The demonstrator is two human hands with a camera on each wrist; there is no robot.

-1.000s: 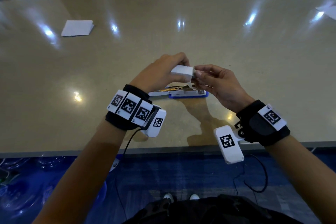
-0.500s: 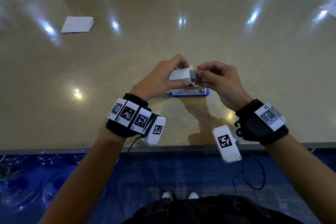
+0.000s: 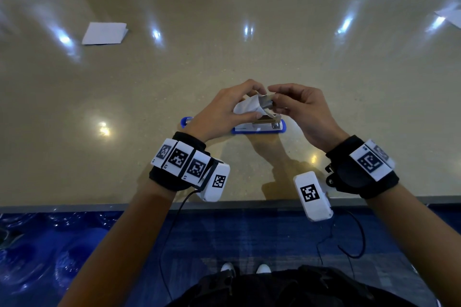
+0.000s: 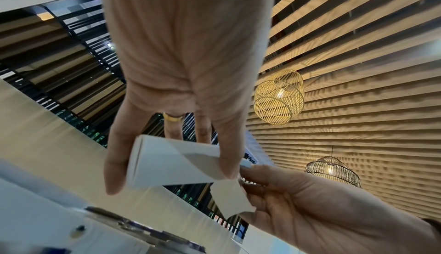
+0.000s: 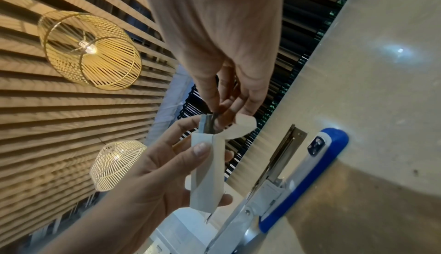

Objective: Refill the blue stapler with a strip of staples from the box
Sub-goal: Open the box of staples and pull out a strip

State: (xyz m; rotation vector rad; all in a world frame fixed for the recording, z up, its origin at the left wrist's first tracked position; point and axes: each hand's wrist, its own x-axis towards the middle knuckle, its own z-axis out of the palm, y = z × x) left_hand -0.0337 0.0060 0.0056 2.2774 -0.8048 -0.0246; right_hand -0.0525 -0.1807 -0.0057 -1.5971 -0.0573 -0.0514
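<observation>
My left hand (image 3: pixel 249 100) grips a small white staple box (image 3: pixel 245 107) just above the table, thumb on one side (image 4: pixel 114 163) and fingers on the other. The box's end flap (image 5: pixel 243 126) hangs open. My right hand (image 3: pixel 273 100) pinches the end of a grey strip of staples (image 5: pixel 210 125) that sticks out of the open end. Below both hands the blue stapler (image 3: pixel 259 129) lies opened flat on the table, its metal magazine (image 5: pixel 284 148) bare and its top arm folded back to the left under my left wrist.
A folded white paper (image 3: pixel 104 33) lies far left on the beige table (image 3: pixel 324 82). More white paper (image 3: pixel 449 13) sits at the far right edge. The table's front edge (image 3: pixel 99 207) runs just under my wrists.
The box's end flap has come open and my right fingers have drawn the staple strip's end out of it. Both hands shifted slightly farther from me, above the stapler.
</observation>
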